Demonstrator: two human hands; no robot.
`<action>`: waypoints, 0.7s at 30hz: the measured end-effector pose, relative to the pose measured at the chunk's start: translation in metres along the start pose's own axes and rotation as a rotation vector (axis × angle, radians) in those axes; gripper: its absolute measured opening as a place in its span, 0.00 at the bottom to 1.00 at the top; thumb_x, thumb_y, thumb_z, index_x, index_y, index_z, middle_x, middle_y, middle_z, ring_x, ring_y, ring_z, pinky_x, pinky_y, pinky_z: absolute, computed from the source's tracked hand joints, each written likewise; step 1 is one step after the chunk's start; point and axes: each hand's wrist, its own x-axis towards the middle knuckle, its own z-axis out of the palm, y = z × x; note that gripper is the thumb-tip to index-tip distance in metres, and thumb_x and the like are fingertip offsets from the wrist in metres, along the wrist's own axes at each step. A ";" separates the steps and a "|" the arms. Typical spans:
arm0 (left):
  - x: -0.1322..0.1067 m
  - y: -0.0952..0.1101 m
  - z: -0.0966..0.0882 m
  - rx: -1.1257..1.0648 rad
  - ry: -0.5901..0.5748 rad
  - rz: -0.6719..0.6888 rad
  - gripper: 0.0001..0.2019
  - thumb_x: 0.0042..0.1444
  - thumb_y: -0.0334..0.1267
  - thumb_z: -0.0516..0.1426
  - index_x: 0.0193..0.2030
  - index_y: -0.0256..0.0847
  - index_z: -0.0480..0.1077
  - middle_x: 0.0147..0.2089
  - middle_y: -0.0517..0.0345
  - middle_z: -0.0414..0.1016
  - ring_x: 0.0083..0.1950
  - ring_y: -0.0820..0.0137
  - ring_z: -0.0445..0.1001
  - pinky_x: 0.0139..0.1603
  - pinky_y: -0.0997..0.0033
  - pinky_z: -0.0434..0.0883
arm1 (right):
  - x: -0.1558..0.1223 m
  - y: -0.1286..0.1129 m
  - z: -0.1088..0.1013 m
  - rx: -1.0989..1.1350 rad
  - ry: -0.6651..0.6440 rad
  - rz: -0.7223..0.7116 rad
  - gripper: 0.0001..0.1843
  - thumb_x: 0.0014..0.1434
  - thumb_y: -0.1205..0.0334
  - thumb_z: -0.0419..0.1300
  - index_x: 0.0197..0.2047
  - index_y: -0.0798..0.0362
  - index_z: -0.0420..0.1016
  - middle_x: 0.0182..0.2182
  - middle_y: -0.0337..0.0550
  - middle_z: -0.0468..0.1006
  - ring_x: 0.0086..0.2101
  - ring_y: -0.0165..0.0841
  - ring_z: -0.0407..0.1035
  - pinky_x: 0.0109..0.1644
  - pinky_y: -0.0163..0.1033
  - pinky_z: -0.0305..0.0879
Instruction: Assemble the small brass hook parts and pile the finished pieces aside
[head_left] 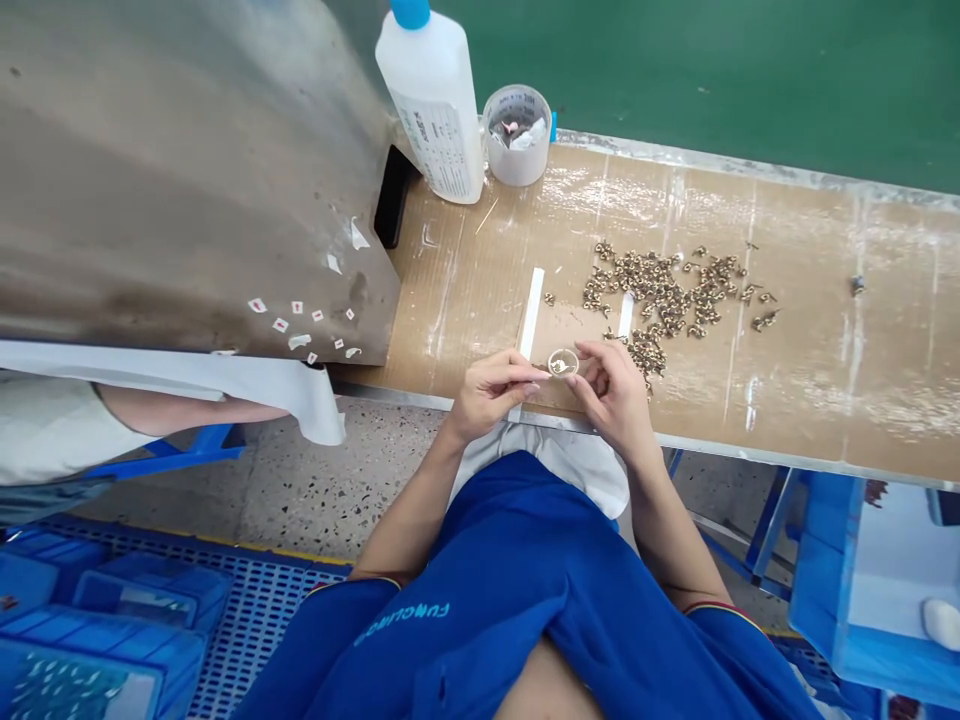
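Between my fingertips, just above the bench's front edge, is a small clear ring [563, 362] with a bit of gold-coloured metal inside it. My left hand [491, 392] pinches toward its left side, and my right hand [611, 390] holds it from the right. The exact grip is too small to tell. Beyond my right hand lies a loose scatter of small brass fittings [660, 295] on the kraft-paper bench top [825, 350]. Two white tape strips [531, 315] lie on the bench near my hands.
A dented metal housing [195, 190] with small stickers rises at the left, and a co-worker's forearm [187, 410] lies beneath it. A white bottle with a blue cap [431, 100] and a plastic cup [517, 135] stand behind the bench. Blue crates sit on the floor.
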 end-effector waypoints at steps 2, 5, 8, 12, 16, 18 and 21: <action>0.000 -0.001 0.000 0.001 0.003 0.008 0.07 0.60 0.40 0.65 0.44 0.46 0.84 0.34 0.55 0.77 0.32 0.75 0.73 0.32 0.76 0.70 | 0.007 0.001 0.005 0.013 -0.002 0.040 0.16 0.68 0.48 0.59 0.49 0.50 0.75 0.35 0.43 0.75 0.26 0.32 0.65 0.34 0.42 0.69; -0.003 -0.003 0.000 -0.044 -0.019 -0.051 0.08 0.60 0.42 0.66 0.43 0.43 0.83 0.34 0.55 0.78 0.30 0.76 0.73 0.30 0.76 0.71 | 0.016 0.001 0.007 0.019 -0.011 0.063 0.14 0.67 0.49 0.59 0.46 0.50 0.76 0.32 0.41 0.75 0.25 0.31 0.64 0.35 0.41 0.69; -0.006 -0.004 0.001 -0.145 -0.044 -0.144 0.12 0.58 0.45 0.67 0.41 0.39 0.82 0.34 0.55 0.77 0.27 0.76 0.74 0.27 0.77 0.72 | 0.022 0.000 0.008 0.021 -0.025 0.065 0.11 0.66 0.52 0.61 0.42 0.50 0.77 0.30 0.40 0.75 0.25 0.31 0.65 0.35 0.40 0.69; -0.006 -0.004 0.001 -0.183 -0.040 -0.162 0.13 0.56 0.46 0.68 0.35 0.37 0.79 0.33 0.55 0.77 0.26 0.76 0.74 0.25 0.78 0.72 | 0.024 -0.002 0.007 0.020 -0.034 0.009 0.09 0.67 0.57 0.60 0.35 0.49 0.77 0.33 0.42 0.77 0.32 0.34 0.70 0.37 0.41 0.70; -0.004 -0.002 0.000 -0.154 -0.065 -0.130 0.14 0.56 0.47 0.68 0.33 0.36 0.79 0.30 0.55 0.76 0.26 0.76 0.73 0.24 0.79 0.70 | 0.017 -0.003 -0.004 0.005 -0.042 -0.078 0.07 0.66 0.58 0.62 0.36 0.48 0.78 0.41 0.46 0.78 0.43 0.39 0.74 0.46 0.46 0.72; -0.004 -0.002 0.000 -0.152 -0.067 -0.147 0.15 0.56 0.48 0.68 0.33 0.36 0.79 0.30 0.56 0.76 0.25 0.77 0.72 0.23 0.80 0.68 | 0.014 -0.002 -0.008 -0.024 -0.055 -0.097 0.06 0.66 0.58 0.62 0.36 0.47 0.78 0.44 0.47 0.78 0.46 0.40 0.74 0.50 0.49 0.72; -0.005 -0.002 0.000 -0.173 -0.073 -0.183 0.15 0.55 0.48 0.68 0.33 0.36 0.78 0.30 0.56 0.76 0.24 0.78 0.71 0.23 0.80 0.70 | 0.012 -0.001 -0.008 -0.028 -0.078 -0.105 0.07 0.66 0.59 0.61 0.36 0.47 0.78 0.43 0.46 0.79 0.45 0.40 0.74 0.50 0.50 0.72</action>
